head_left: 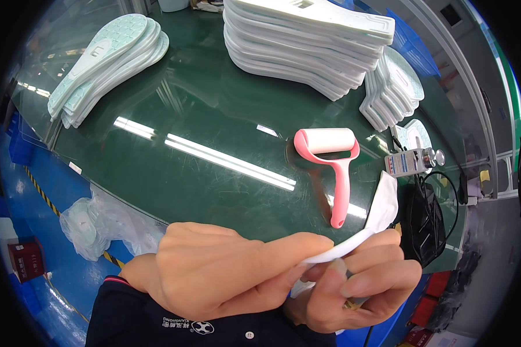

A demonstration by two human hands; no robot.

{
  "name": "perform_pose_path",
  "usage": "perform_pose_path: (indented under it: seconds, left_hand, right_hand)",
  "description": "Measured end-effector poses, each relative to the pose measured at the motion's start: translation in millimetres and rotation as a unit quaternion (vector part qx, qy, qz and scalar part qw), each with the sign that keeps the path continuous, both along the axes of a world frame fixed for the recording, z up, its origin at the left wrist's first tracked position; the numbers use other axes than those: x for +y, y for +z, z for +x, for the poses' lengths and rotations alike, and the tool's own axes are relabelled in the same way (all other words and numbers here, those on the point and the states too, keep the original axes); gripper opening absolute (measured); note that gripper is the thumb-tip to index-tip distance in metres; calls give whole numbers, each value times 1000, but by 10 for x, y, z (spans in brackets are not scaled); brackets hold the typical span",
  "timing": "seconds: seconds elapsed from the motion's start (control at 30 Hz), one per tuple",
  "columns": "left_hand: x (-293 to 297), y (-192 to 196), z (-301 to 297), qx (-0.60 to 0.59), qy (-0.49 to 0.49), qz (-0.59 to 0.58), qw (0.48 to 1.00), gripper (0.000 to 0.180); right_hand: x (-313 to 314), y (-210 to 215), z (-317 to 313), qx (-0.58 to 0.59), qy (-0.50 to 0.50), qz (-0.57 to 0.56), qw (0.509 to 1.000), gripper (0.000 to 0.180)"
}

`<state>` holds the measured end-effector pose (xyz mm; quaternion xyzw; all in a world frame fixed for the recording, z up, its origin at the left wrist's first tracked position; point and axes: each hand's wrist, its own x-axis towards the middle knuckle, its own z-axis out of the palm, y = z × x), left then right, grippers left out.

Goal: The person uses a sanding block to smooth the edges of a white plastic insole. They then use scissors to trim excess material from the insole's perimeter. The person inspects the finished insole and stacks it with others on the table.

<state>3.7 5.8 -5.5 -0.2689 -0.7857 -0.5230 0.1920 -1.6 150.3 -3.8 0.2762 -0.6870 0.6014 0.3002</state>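
Observation:
My left hand point(226, 270) is closed in a pinch on a thin white insole-like piece point(342, 247), seen nearly edge-on at the near side of the table. Close beside it my right hand point(359, 283) has its fingers curled against the same piece, thumb and forefinger together. Something small and dark-yellowish shows between those right fingers, too small to name. Much of the white piece is hidden by my hands. Just beyond them lies a pink-handled lint roller point(339, 179) with a white roll. A white cloth-like piece point(383, 203) is right of its handle.
Tall stacks of white insole-shaped pads point(295, 52) stand at the back, with smaller stacks at the left point(113, 63) and right point(395, 87). A labelled metal-capped bottle point(405, 162) and a black pouch with a cable point(424, 222) are at the right. A plastic bag point(107, 222) hangs below the left edge.

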Motion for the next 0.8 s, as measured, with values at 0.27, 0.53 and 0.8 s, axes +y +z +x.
perform_pose_path:
  seconds: [0.27,0.53,0.8]
  left_hand:
    - [-6,3,10,-10,-3,-14,1000,16]
    - [-4,-32,6,1,-5,-5,1000,16]
    - [-12,-39,-3,-6,-25,-16,1000,17]
  right_hand:
    - [-23,-17,18,-4,-24,-17,1000,39]
    - [-35,-32,-24,24,-32,-8,999,35]
    - [21,-44,-58,13,23,-25,999,29]
